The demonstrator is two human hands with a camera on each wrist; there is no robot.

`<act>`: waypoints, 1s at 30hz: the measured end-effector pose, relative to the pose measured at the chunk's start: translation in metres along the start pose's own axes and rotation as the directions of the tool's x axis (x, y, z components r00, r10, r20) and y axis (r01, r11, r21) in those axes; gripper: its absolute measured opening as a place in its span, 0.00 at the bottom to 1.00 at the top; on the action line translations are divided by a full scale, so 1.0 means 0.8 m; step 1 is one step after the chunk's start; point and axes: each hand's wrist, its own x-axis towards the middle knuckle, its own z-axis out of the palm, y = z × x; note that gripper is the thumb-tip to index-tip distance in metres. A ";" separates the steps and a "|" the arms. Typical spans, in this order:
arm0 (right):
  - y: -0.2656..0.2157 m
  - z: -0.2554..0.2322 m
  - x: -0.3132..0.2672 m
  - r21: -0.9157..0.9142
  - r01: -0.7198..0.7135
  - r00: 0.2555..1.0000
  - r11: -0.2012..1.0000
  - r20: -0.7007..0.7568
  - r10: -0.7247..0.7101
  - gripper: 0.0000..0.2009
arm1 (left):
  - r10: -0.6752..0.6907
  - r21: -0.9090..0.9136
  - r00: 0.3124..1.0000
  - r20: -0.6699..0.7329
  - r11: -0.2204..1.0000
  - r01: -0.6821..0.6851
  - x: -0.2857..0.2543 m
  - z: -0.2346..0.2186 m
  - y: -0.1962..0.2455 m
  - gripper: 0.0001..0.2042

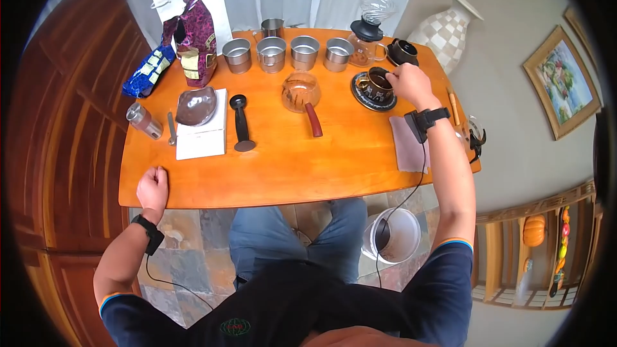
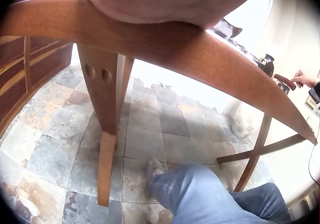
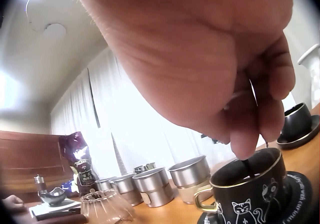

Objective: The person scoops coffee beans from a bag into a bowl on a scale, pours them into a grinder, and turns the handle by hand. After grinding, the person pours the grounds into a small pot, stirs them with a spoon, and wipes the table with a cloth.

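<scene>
My right hand is over a black cup with a gold rim and white cat drawings. Its fingers pinch a thin, spoon-like handle that dips into the cup; the lower end is hidden inside. Dark liquid shows in the cup, which stands on a black saucer with white lettering. My left hand rests, fingers loosely curled and holding nothing, on the table's front left edge. In the left wrist view, that hand lies on the wooden edge.
Several metal cups line the back, beside a glass dripper on a carafe. A glass pot with a red handle stands mid-table. Leftward are a black tamper-like tool, a dish and coffee bags. A cloth lies right.
</scene>
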 end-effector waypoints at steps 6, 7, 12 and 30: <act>-0.002 0.018 0.008 0.023 0.078 0.995 0.997 -0.060 -0.077 0.13 | -0.028 0.025 0.999 0.017 0.999 0.028 0.001 0.002 -0.005 0.18; -0.001 0.020 0.008 0.002 0.080 0.994 0.997 -0.078 -0.079 0.13 | -0.028 0.026 0.999 0.016 0.999 0.028 0.002 0.003 -0.005 0.18; 0.006 0.014 0.005 -0.100 0.032 0.999 0.994 -0.030 -0.036 0.13 | -0.027 0.017 1.000 0.003 0.999 0.027 0.001 0.004 -0.007 0.18; 0.014 0.003 -0.004 -0.040 0.029 0.999 0.999 -0.016 -0.029 0.13 | -0.021 -0.005 1.000 -0.015 1.000 0.021 -0.002 0.000 0.002 0.17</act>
